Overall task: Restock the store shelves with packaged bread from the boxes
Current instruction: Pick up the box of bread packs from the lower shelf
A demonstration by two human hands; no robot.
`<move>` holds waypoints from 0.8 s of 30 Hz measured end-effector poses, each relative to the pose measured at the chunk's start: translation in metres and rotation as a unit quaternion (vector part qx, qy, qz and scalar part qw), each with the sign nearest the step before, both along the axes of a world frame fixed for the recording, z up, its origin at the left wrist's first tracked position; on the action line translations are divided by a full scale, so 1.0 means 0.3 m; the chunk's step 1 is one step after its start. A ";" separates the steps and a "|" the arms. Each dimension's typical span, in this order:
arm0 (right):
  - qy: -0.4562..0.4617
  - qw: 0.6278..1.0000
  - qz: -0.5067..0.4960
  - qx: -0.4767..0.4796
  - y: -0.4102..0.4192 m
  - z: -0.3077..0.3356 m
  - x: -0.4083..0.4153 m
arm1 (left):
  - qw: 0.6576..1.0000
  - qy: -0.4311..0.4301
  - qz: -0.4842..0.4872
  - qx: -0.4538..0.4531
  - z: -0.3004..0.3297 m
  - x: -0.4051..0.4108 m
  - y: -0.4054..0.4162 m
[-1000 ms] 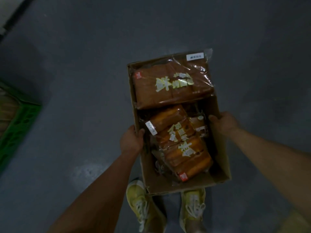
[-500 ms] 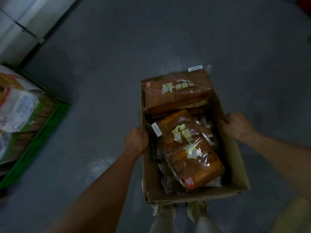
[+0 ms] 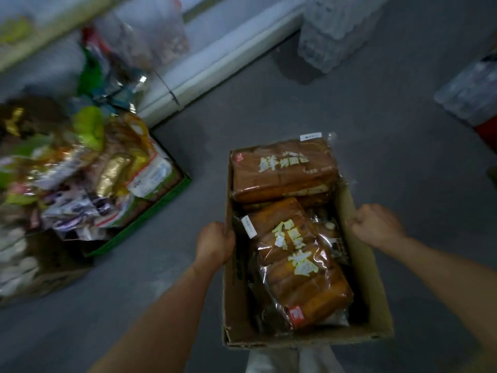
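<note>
I carry an open cardboard box point(image 3: 376, 300) in front of me, above a grey floor. My left hand point(image 3: 213, 244) grips its left wall and my right hand point(image 3: 376, 227) grips its right wall. Inside lie clear-wrapped brown bread loaves with pale lettering: one packaged loaf point(image 3: 282, 170) lies crosswise at the far end, and another packaged loaf point(image 3: 301, 262) lies lengthwise nearer me, with more packs partly hidden beneath.
A green crate point(image 3: 150, 211) heaped with mixed packaged bread point(image 3: 88, 170) stands on the floor to the left. A white shelf base point(image 3: 223, 57) runs along the back. Shrink-wrapped bottle packs point(image 3: 336, 28) stand at the back right, another wrapped bottle pack point(image 3: 473, 90) at the far right.
The view has tilted up and leftward as I walk with the box: the green crate and shelf base have come into sight, and my shoes have dropped out of view. Both hands keep their grip.
</note>
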State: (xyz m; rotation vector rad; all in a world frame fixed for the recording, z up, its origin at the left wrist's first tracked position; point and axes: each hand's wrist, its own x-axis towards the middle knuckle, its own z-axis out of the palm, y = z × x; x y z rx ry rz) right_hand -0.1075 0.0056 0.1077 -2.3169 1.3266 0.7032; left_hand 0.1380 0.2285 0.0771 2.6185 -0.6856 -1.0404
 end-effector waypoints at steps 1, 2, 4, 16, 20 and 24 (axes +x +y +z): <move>-0.002 1.000 0.018 -0.013 0.010 0.060 0.036 | 1.000 -0.015 0.010 -0.007 0.058 0.013 0.029; 0.000 0.999 0.036 -0.026 0.023 0.120 0.073 | 0.999 -0.029 0.026 -0.013 0.120 0.022 0.059; -0.002 0.996 0.077 -0.048 0.050 0.237 0.143 | 0.997 -0.048 0.064 -0.022 0.231 0.041 0.126; -0.112 0.952 0.274 -0.083 0.349 0.687 0.706 | 0.946 -0.110 0.294 -0.081 0.674 0.203 0.681; -0.134 0.933 0.328 -0.065 0.561 0.758 0.928 | 0.926 -0.137 0.343 -0.083 0.759 0.290 0.932; -0.150 0.912 0.380 -0.048 0.826 0.801 1.158 | 0.907 -0.154 0.386 -0.075 0.822 0.395 1.210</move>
